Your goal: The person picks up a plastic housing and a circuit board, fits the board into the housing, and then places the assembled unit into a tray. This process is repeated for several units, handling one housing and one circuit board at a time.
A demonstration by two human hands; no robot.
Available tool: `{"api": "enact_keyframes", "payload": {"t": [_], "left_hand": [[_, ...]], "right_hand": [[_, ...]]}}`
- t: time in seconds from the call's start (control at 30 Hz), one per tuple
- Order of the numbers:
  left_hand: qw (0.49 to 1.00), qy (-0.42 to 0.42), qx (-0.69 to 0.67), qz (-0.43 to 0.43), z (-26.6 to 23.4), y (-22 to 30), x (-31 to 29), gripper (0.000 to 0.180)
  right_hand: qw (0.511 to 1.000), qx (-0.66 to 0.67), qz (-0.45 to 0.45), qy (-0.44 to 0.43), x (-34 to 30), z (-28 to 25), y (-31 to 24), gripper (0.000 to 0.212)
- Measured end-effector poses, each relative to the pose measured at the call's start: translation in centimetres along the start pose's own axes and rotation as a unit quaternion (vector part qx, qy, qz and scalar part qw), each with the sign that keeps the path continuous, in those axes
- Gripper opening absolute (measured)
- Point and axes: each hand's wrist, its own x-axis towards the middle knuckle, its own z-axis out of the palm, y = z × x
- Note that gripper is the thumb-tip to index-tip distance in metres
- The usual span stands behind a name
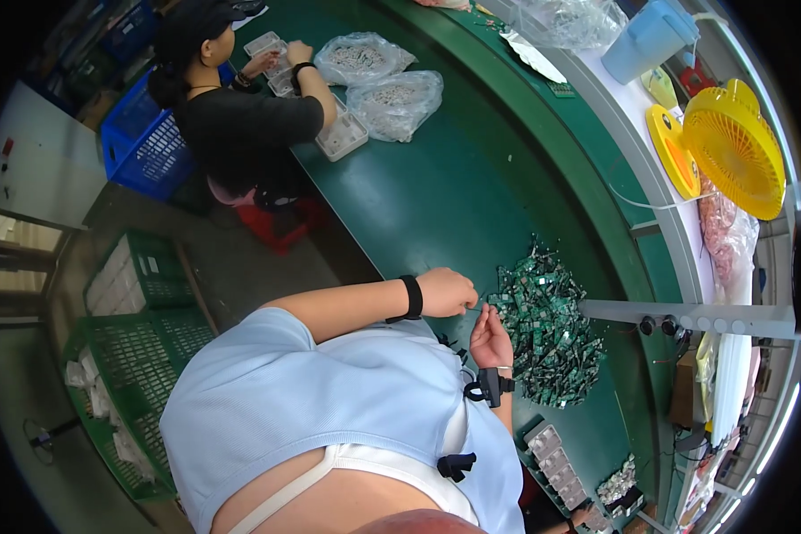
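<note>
My left hand (447, 292), with a black band on its wrist, is closed, fingers curled in toward the thumb. Just beside it my right hand (489, 338) has thumb and fingers pinched together, a black device strapped at that wrist. The fingertips of both hands almost meet at the left edge of a large heap of small green circuit boards (552, 329). Whatever lies between the fingers is too small to make out. The heap rests on a green worktable (436, 191).
Across the table a co-worker (240, 116) handles white trays (343, 135) beside clear bags of small parts (396, 102). Another white tray (556, 463) lies at the lower right. A grey metal post (694, 318) juts toward the heap. Green crates (120, 365) stand at left, a yellow fan (734, 147) at right.
</note>
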Motion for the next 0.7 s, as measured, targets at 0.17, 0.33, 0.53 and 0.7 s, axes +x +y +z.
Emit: {"api": "enact_keyframes", "payload": {"t": [0.17,0.33,0.53,0.7], "left_hand": [[0.999,-0.02,0.033,-0.011,0.0,-0.2,-0.1,0.014],[0.999,0.032,0.032,-0.019,0.1,-0.6,-0.9,0.019],[0.998,0.056,0.011,-0.021,-0.5,0.0,-1.2,0.022],[0.998,0.049,0.003,-0.025,-1.2,-0.1,-1.6,0.021]], "right_hand": [[0.999,-0.04,-0.003,0.001,0.1,0.0,0.6,0.011],[0.993,-0.108,0.032,-0.029,0.2,0.5,0.4,0.009],[0.995,-0.094,0.018,-0.029,0.4,1.2,0.6,0.01],[0.991,-0.129,0.012,-0.044,0.1,2.2,1.3,0.01]]}}
